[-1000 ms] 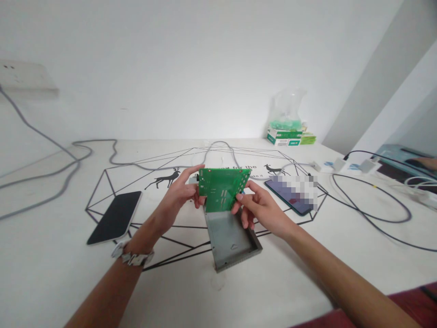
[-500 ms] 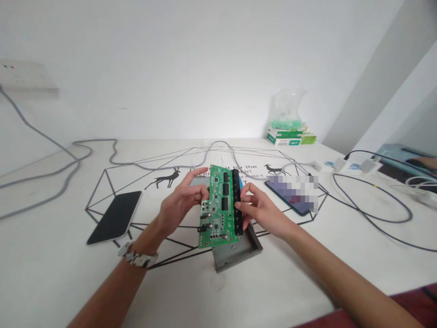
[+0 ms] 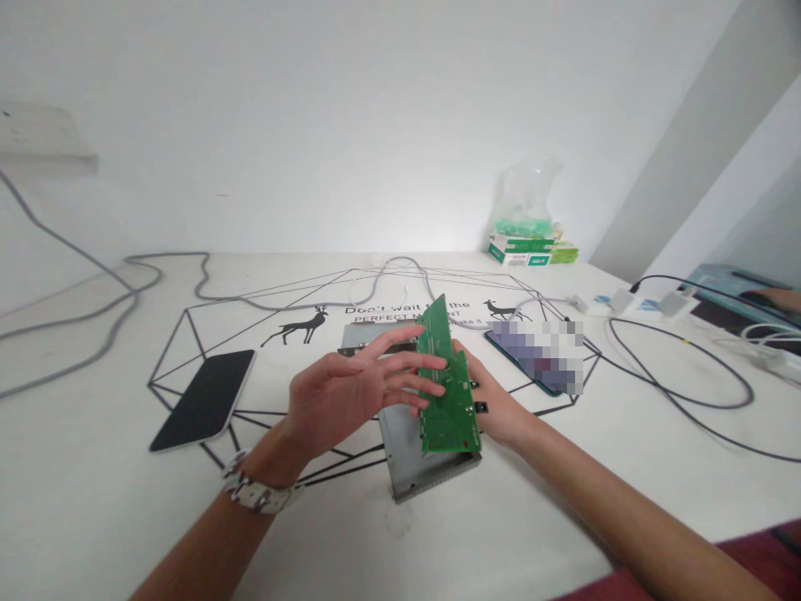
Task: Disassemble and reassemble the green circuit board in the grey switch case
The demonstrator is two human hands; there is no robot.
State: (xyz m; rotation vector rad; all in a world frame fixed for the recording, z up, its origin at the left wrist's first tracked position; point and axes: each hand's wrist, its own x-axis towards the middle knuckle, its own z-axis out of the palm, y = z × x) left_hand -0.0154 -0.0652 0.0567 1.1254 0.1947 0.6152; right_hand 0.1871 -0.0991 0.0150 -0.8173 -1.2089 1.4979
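Observation:
A green circuit board (image 3: pixel 454 409) is held up at the middle, its solder side facing left and black connectors showing at its right edge. My right hand (image 3: pixel 497 401) grips it from behind on the right, with most of its fingers hidden by the board. The spread fingers of my left hand (image 3: pixel 350 392) touch the board's solder side, palm partly showing. Below the board a grey metal tray (image 3: pixel 406 467) lies on the table, partly covered. Another grey metal piece (image 3: pixel 363 335) sits behind my left hand.
A dark phone (image 3: pixel 204 401) lies at left and another phone (image 3: pixel 531 355) at right. Grey cable (image 3: pixel 263 305) runs along the back. At back right are small boxes (image 3: pixel 522 246) under a clear bag (image 3: pixel 529 196). White adapters (image 3: pixel 626 302) and black cable are farther right, near someone's hand (image 3: pixel 785 299).
The board has turned over from its component side to its solder side and shifted right. My left hand has moved right, its fingers now on the board. A person's hand appears at far right.

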